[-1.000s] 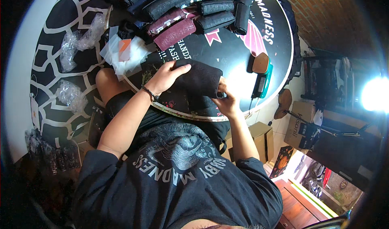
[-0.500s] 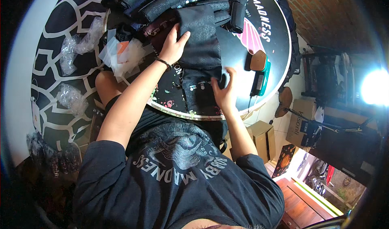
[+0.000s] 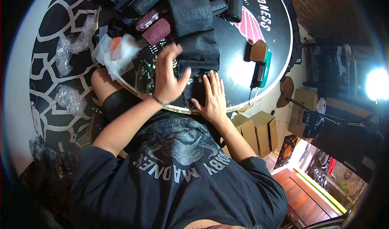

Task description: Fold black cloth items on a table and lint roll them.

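A long piece of black patterned cloth lies in folds on the round black table, running from the near edge toward the far side. My right hand rests flat on its near end, fingers stretched out. Just left of the cloth, my left hand is held up with the fingers apart and nothing in it; motion blurs it slightly. Beyond it lie two maroon folded cloths, close to the black cloth's left side.
Several dark rolled cloths fill the table's far side. A green handheld iron with a brown plate and a cord stands at right. Clear plastic sleeves lie at the left edge. Crumpled plastic and cardboard boxes are beyond the table.
My left hand has let go of the cloth's upper part and come nearer to me. The cloth now lies down, uncovering the maroon cloths. My right hand has flattened onto its near end.
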Motion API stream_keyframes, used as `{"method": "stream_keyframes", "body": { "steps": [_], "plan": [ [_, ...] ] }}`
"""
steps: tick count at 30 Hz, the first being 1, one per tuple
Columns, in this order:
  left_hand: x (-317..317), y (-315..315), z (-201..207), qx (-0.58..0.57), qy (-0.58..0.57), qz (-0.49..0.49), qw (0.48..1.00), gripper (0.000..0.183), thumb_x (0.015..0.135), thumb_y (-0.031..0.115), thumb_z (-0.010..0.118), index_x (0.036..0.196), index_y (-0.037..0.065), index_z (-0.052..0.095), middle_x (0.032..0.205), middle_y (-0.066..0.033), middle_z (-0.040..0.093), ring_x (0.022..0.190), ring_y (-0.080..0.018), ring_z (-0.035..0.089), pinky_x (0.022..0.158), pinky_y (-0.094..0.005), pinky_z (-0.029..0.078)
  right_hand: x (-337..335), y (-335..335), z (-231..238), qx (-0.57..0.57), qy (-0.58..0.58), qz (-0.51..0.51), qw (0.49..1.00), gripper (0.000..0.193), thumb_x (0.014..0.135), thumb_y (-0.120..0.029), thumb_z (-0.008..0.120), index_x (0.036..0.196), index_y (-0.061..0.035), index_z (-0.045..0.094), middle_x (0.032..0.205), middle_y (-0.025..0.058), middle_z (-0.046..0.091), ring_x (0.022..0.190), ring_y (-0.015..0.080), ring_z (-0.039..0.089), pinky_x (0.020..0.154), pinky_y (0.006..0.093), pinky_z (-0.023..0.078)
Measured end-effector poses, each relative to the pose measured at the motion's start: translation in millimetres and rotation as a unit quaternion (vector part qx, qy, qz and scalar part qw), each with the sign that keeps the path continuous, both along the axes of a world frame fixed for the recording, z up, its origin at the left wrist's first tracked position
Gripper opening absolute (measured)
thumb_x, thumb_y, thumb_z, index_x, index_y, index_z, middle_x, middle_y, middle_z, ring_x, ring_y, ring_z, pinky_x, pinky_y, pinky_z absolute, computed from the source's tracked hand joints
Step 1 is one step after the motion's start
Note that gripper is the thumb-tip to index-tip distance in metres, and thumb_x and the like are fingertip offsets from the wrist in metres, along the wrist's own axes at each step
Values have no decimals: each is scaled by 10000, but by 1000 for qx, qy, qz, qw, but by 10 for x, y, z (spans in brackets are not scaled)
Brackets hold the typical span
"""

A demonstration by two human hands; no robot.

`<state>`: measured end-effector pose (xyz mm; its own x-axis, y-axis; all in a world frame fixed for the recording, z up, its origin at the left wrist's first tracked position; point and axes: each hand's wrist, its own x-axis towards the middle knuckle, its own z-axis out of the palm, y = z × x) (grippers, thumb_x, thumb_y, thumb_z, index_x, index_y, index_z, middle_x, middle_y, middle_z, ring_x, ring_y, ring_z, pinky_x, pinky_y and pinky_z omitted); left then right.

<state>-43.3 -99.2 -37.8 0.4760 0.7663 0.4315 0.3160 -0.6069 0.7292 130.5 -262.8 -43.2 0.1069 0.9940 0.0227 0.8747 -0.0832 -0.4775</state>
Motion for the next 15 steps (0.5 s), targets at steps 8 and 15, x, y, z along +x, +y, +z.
{"method": "stream_keyframes", "body": {
  "steps": [8,15],
  "plan": [
    [-491,-461,-132,22,297,-151,943,973,984,489,738,1756,45,346,1842,-205,278,1716,-395,220,1379,-631,128,-128,-143,53,-87,-59,-4,994,1205,952,-683,714,1729,108,241,1822,347,187,1714,496,146,1380,616,118],
    [-545,-548,-15,23,187,-65,980,581,904,418,851,1387,125,715,1427,-98,611,1318,-313,558,1186,-546,388,16,-198,76,65,-3,-149,987,716,935,-283,846,1518,4,545,1514,271,523,1433,469,482,1220,565,355]
  ]
}}
